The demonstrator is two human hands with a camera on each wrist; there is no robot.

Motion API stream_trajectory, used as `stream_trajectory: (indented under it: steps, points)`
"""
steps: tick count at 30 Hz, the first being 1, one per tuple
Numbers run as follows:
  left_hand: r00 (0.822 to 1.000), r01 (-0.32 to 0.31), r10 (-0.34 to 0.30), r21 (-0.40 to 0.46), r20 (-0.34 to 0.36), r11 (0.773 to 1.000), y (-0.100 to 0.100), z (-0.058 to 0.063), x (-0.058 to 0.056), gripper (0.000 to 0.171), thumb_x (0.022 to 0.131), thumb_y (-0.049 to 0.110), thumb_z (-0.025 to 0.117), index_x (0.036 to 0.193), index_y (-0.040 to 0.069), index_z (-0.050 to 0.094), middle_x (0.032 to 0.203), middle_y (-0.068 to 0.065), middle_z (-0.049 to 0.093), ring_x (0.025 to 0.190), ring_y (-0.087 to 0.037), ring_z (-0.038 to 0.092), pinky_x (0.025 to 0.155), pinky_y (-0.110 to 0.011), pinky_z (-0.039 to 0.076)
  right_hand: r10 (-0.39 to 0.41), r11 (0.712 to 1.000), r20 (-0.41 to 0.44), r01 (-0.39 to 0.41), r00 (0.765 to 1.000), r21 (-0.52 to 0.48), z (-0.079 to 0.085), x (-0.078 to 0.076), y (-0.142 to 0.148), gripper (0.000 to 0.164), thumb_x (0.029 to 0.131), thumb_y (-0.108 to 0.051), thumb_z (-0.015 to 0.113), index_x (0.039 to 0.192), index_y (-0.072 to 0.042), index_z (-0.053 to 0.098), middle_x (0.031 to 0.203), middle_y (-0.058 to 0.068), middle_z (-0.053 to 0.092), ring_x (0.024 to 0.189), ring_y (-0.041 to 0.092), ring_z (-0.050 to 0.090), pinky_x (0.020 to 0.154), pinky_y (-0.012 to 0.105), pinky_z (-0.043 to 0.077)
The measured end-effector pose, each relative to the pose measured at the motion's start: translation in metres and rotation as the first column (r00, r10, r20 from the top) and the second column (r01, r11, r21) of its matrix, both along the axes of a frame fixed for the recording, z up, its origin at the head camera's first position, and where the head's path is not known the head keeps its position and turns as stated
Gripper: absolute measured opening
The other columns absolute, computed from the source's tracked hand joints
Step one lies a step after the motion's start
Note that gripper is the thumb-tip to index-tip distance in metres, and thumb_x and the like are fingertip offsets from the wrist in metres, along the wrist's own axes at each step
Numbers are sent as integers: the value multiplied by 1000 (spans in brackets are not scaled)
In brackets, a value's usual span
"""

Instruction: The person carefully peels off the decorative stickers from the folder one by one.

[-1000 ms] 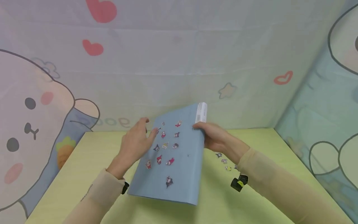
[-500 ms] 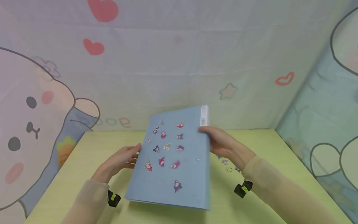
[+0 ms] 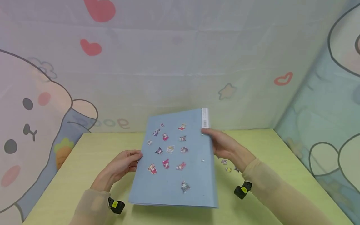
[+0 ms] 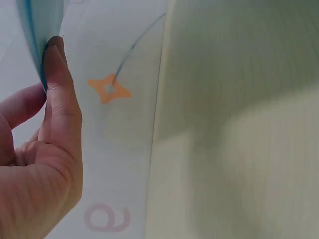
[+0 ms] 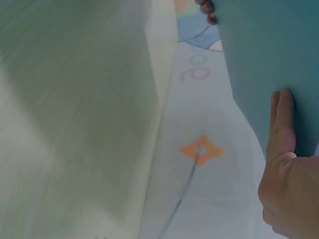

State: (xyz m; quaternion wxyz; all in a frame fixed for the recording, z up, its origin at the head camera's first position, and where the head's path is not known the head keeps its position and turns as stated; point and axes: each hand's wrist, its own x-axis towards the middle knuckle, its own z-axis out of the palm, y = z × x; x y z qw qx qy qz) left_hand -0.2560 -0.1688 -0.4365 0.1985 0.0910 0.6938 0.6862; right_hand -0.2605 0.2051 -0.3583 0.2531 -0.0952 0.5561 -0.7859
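Light-blue rectangular folder (image 3: 174, 157), dotted with small cartoon-figure stickers (image 3: 166, 164), is held tilted above a pale yellow-green worktop (image 3: 111, 142), between our left hand (image 3: 122, 164), which pinches one edge with thumb and fingers, and our right hand (image 3: 226, 145), which grips the opposite edge, thumb in front, fingers straight along the back. Just beyond our right thumb sits a white barcode label (image 3: 205, 118); loose stickers (image 3: 228, 169) lie near our right hand.

The folder (image 3: 194, 178) is pale blue, dotted with stickers (image 3: 166, 163) in pink, purple and black; its far right label (image 3: 205, 117) is white. The table (image 3: 98, 147) is yellow-green, the far cloth (image 3: 168, 62) whitish with red hearts (image 3: 91, 47), the sleeves (image 3: 272, 184) cream, the cameras (image 3: 239, 192) black with yellow patches.
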Motion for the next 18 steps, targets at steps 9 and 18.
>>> stream_trajectory:
  steps: [9, 18]
  points:
    - [996, -78, 74, -62, -59, 995, 10, 0, 2, 29, 100, 10, 54, 119, -12, 55, 94, -11, 69, 74, -15, 65, 68, -26, 55, -62, 997, 38, 60, 997, 55, -22, -15, 10, 54, 105, -22, 44, 150, -1, 23, 123, 11, 60, 108, 26, 63, 95, 46, 47]
    - [989, -141, 132, -149, -68, 979, 13, -9, -1, 24, 100, 8, 53, 114, -11, 59, 88, -11, 68, 69, -15, 62, 66, -27, 55, -213, 964, 88, 195, 973, 182, -44, -29, 7, 40, 101, -19, 54, 132, 4, 44, 107, 11, 63, 90, 22, 65, 81, 40, 55]
